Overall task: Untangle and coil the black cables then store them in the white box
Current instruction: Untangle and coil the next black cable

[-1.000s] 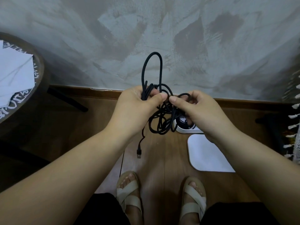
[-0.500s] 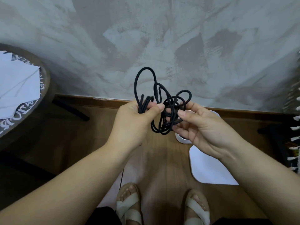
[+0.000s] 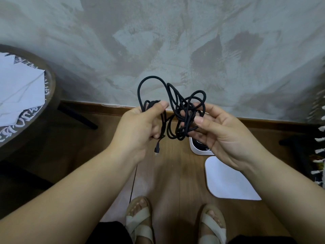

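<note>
A tangle of black cables (image 3: 177,110) hangs in the air between my hands, in front of the grey wall. My left hand (image 3: 140,127) grips a bunch of strands, thumb pressed on top, and a tall loop rises above it. A plug end (image 3: 156,150) dangles below that hand. My right hand (image 3: 219,132) holds the knotted part, thumb and fingers curled round it. The white box (image 3: 197,147) stands open on the wooden floor, mostly hidden behind my right hand, with something dark inside. Its white lid (image 3: 226,176) lies flat just in front of it.
A round dark table (image 3: 47,95) with white paper on it stands at the left. A thin black cable (image 3: 133,180) runs along the floor towards my sandalled feet (image 3: 140,219). A fringed fabric edge (image 3: 319,138) shows at the right.
My hands moved slightly apart, spreading the tangle. The tall loop has tipped left and lower. A plug end now dangles below my left hand.
</note>
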A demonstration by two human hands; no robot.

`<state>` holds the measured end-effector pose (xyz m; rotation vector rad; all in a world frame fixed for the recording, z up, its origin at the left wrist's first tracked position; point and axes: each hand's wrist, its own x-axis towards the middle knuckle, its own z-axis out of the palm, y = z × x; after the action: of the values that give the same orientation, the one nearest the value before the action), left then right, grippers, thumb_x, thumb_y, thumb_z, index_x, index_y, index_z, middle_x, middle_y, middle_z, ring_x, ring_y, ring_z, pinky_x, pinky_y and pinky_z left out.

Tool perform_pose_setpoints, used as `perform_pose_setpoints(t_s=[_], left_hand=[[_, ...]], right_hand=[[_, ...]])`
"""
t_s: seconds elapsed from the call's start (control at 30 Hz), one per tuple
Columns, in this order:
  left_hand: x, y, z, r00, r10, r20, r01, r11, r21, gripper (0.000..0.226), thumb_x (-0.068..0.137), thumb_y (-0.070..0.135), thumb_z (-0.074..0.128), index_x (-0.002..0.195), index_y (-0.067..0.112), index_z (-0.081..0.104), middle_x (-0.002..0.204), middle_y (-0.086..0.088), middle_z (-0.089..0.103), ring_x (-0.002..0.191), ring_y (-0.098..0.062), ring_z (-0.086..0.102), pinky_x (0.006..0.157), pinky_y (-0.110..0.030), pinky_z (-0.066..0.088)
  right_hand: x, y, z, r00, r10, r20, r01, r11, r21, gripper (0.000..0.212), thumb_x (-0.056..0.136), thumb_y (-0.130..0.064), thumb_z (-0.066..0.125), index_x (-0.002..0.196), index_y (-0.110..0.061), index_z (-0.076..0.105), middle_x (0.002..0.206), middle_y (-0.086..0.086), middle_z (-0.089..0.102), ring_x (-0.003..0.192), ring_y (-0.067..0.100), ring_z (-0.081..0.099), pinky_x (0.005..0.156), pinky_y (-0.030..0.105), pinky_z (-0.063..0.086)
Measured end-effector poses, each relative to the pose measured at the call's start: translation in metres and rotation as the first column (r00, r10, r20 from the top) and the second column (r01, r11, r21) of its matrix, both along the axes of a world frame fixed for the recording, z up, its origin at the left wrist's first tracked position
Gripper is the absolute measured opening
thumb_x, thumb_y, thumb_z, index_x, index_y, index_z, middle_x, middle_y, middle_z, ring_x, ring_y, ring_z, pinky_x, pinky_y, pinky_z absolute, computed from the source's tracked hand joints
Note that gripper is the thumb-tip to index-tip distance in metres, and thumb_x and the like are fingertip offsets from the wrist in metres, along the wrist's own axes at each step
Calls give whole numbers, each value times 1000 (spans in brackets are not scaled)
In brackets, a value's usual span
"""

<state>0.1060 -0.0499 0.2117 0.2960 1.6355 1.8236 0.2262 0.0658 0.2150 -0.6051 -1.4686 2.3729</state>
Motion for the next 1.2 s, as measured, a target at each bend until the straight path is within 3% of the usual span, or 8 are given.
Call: perform_pose_setpoints(t_s=[0.1, 0.17, 0.27, 0.43, 0.7, 0.87, 0.97, 1.2], left_hand=[[-3, -1, 2, 1000, -27, -11, 27, 1000, -16, 30, 85, 26, 65, 107, 7, 62, 39, 10, 24, 35, -8, 21, 45, -22, 28], [-3, -1, 4, 998, -62, -21, 62, 998, -16, 13, 86, 25, 66, 80, 13, 67, 39, 10, 24, 35, -8, 21, 46, -23, 28], [-6, -1, 3, 997, -76, -20, 76, 997, -21, 46, 87, 21, 65, 42, 24, 55, 38, 11, 25, 34, -7, 21, 46, -23, 27], [-6, 0, 5, 995, -94, -33, 94, 995, -22, 27, 87, 17, 64, 65, 17, 48, 38, 10, 24, 34, -7, 20, 44, -23, 26], [9, -2, 0, 987, -155, 47, 156, 988, -22, 36, 87, 18, 64, 52, 21, 69, 39, 8, 23, 34, -8, 18, 44, -22, 27], [17, -1, 1, 986, -165, 23, 166, 986, -22, 23, 85, 17, 65, 63, 17, 57, 38, 9, 25, 34, -7, 19, 46, -25, 26], [19, -1, 0, 986, -163, -21, 162, 986, -31, 20, 86, 16, 64, 66, 19, 64, 37, 10, 28, 33, -6, 22, 50, -27, 24], [24, 1, -4, 991, -133, -9, 132, 991, -31, 24, 86, 13, 64, 64, 21, 65, 38, 9, 30, 33, -6, 24, 49, -27, 26]], right_hand=[[0, 0, 2, 999, 41, -16, -42, 999, -14, 41, 67, -2, 59, 105, -16, 59, 97, 3, 73, 81, 13, 70, 66, 20, 55], [0, -1, 3, 998, 58, -14, -58, 998, -9, 44, 65, 0, 59, 106, -16, 58, 96, 3, 73, 79, 13, 70, 64, 19, 54], [0, -2, 4, 997, 73, -9, -73, 997, 2, 46, 63, 2, 59, 105, -16, 58, 95, 4, 73, 79, 14, 70, 67, 21, 56], [-1, -5, 2, 994, 105, 12, -105, 994, 40, 47, 62, 3, 61, 104, -18, 59, 98, 7, 71, 81, 16, 68, 71, 23, 56], [-1, -4, -3, 999, 7, -41, -5, 999, 39, 42, 64, 1, 64, 103, -15, 59, 94, 9, 69, 82, 17, 68, 71, 24, 56], [-1, -4, -3, 996, -78, -44, 81, 994, 67, 26, 73, -16, 58, 99, -13, 63, 82, 0, 73, 73, 11, 68, 63, 20, 54], [-3, -6, -1, 994, -108, -12, 109, 991, 78, 24, 76, -24, 54, 95, -15, 65, 79, -1, 73, 71, 10, 68, 61, 20, 54], [-3, -7, 0, 973, -230, 36, 218, 955, 200, 11, 75, -16, 63, 82, -12, 55, 65, 2, 69, 58, 12, 67, 53, 20, 53]])
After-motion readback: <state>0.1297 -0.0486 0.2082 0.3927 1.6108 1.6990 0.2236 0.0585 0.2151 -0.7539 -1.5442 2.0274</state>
